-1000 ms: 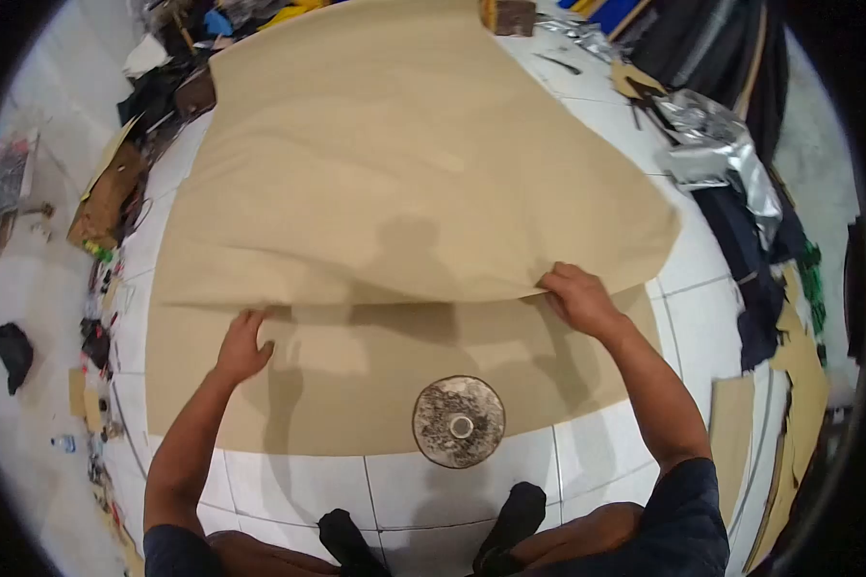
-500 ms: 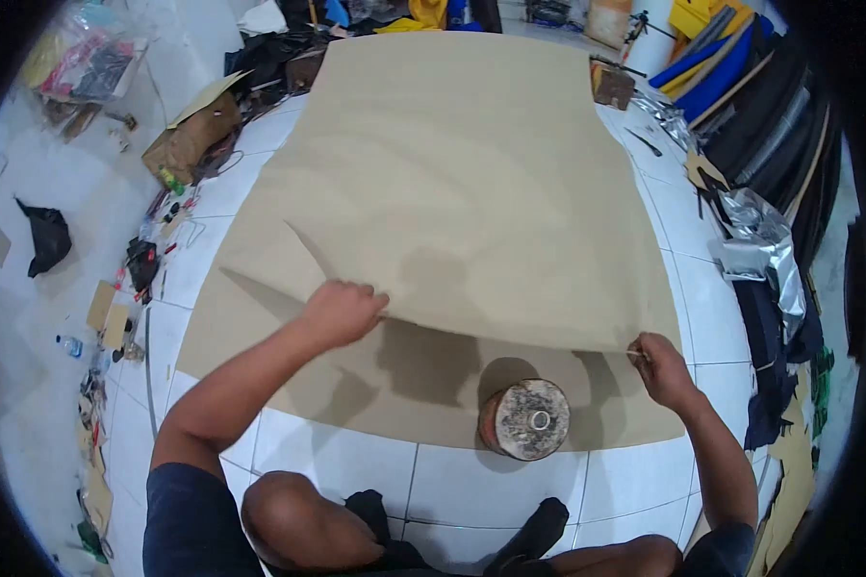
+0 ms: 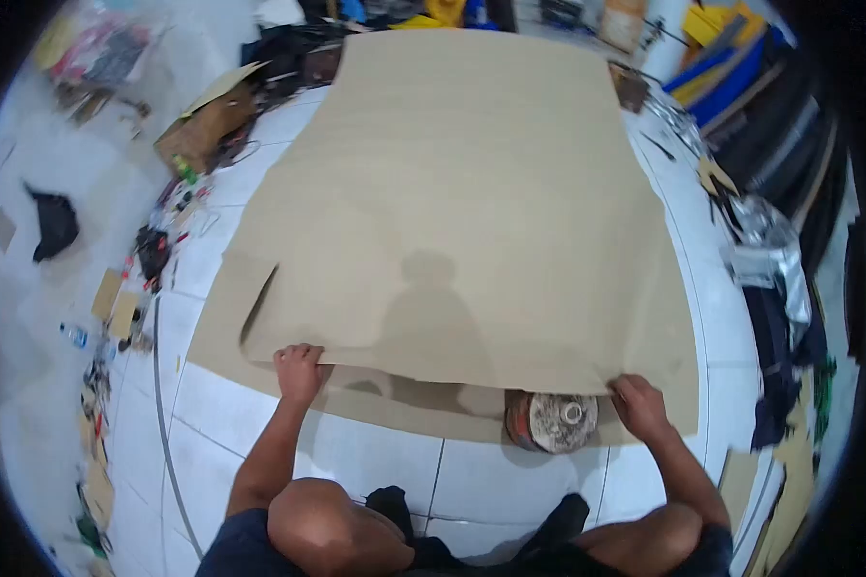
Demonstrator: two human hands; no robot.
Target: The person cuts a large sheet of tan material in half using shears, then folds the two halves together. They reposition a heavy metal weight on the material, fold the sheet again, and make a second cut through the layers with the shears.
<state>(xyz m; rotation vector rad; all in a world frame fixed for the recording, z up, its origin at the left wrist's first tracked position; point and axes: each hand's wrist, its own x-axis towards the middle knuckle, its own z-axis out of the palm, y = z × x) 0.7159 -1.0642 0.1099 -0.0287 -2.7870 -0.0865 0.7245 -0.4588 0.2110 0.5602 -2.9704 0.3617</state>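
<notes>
A large sheet of brown paper (image 3: pixel 471 212) spreads over another brown sheet (image 3: pixel 394 413) on the floor. My left hand (image 3: pixel 301 370) grips the near edge of the upper sheet, with the thumb hidden under it. Just left of that hand, the sheet's corner curls up beside a dark slit. My right hand (image 3: pixel 637 404) pinches the same edge near its right end. Between my hands, close to the right one, stands a round, worn weight (image 3: pixel 556 423) with a ring on its stained top. The upper sheet's edge meets the back of it.
White floor tiles (image 3: pixel 375 457) surround the paper. Small clutter and a water bottle (image 3: pixel 73 334) lie along the left. Rolls of dark material (image 3: pixel 789 154) and silver foil (image 3: pixel 765 240) line the right side. A block (image 3: pixel 629 88) sits at the far right corner.
Both hands have come down and nearer to me with the upper sheet's edge. The left hand has shifted left along it, and the sheet now lies flatter.
</notes>
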